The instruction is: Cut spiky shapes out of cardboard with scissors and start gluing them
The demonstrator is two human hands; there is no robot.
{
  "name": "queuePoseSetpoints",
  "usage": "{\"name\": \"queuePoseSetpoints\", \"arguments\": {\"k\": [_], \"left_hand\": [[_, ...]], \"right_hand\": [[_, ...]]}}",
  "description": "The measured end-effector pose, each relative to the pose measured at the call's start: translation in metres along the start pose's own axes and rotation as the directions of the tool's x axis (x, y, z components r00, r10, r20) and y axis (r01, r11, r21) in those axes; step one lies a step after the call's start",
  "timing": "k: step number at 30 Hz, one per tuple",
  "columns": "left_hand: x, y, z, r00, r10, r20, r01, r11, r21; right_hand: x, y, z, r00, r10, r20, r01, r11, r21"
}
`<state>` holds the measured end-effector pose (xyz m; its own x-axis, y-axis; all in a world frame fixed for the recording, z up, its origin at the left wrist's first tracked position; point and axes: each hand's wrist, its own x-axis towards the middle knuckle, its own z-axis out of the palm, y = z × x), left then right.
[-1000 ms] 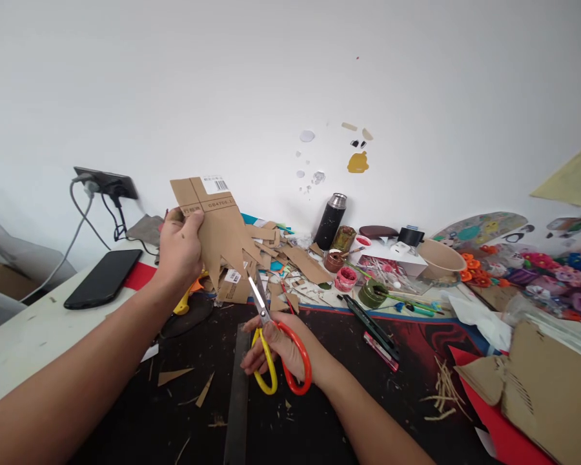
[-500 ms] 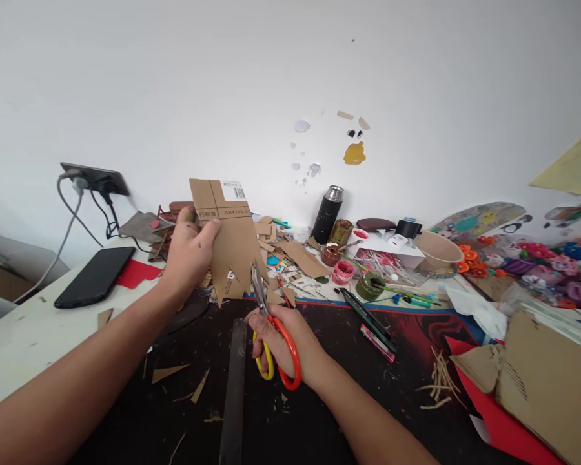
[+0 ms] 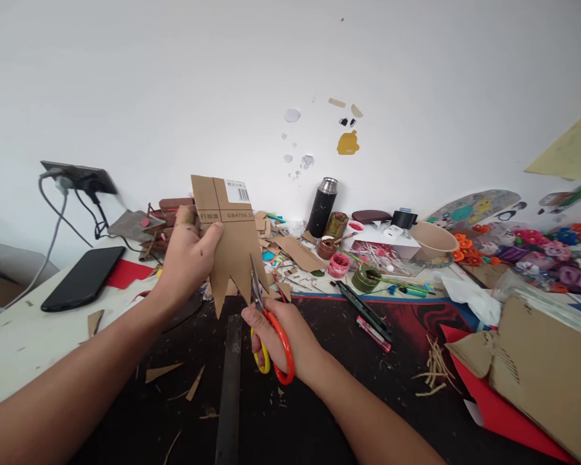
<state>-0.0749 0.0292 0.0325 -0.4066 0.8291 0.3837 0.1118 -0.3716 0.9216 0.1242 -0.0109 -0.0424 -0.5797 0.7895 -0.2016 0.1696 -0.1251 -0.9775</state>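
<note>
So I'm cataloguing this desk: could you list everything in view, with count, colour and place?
notched cardboard: 1, brown, raised centre-left
scissors: 1, silver, red, yellow, centre
mat: 1, mostly black, front
table: 1, pale, beneath mat
ruler: 1, dark, on mat
cutter: 1, dark green, mat's right
phone: 1, black, left on table
wall: 1, white, behind
outlet strip: 1, black, left
flask: 1, black and silver, by wall
paint jars: at least 3, pink, green, brown, centre-right
bowl: 1, beige, right of jars
scraps: many, brown, mid-table
thin strands: several, tan, right
large cardboard: 1, brown, far right
flower-like crafts: many, multicoloured, back right
left hand: 1, gripping notched cardboard
right hand: 1, holding scissors
</note>
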Motion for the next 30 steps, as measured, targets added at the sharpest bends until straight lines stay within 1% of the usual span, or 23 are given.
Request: {"name": "queuePoseSetpoints", "arguments": {"k": [4, 6, 9, 15, 22, 30], "left_hand": [[0.002, -0.002, -0.003, 0.999, -0.016, -0.033, 0.017, 0.999, 0.044], [0.004, -0.004, -0.005, 0.998, -0.037, -0.057, 0.039, 0.999, 0.031], [0.006, -0.004, -0.006, 0.997, -0.043, -0.06, 0.043, 0.999, -0.002], [0.003, 0.0, -0.003, 0.999, -0.035, -0.015, 0.035, 0.999, 0.018], [-0.001, 0.003, -0.001, 0.999, 0.017, 0.044, -0.019, 0.998, 0.062], [-0.005, 0.005, 0.004, 0.999, 0.003, 0.037, -0.004, 1.0, 0.014]], "right_hand": [[0.0, -0.002, 0.0, 1.0, 0.002, -0.009, -0.003, 1.0, -0.02], [-0.001, -0.001, -0.001, 1.0, 0.001, -0.008, -0.001, 1.0, -0.022], [0.0, 0.002, -0.001, 1.0, -0.021, -0.004, 0.021, 0.999, -0.034], [-0.001, 0.004, 0.0, 0.999, -0.029, -0.013, 0.029, 0.999, -0.045], [-0.002, -0.002, 0.001, 1.0, 0.0, -0.02, -0.001, 0.998, -0.065], [-0.003, -0.006, 0.0, 1.0, -0.004, -0.014, 0.002, 0.993, -0.116]]}}
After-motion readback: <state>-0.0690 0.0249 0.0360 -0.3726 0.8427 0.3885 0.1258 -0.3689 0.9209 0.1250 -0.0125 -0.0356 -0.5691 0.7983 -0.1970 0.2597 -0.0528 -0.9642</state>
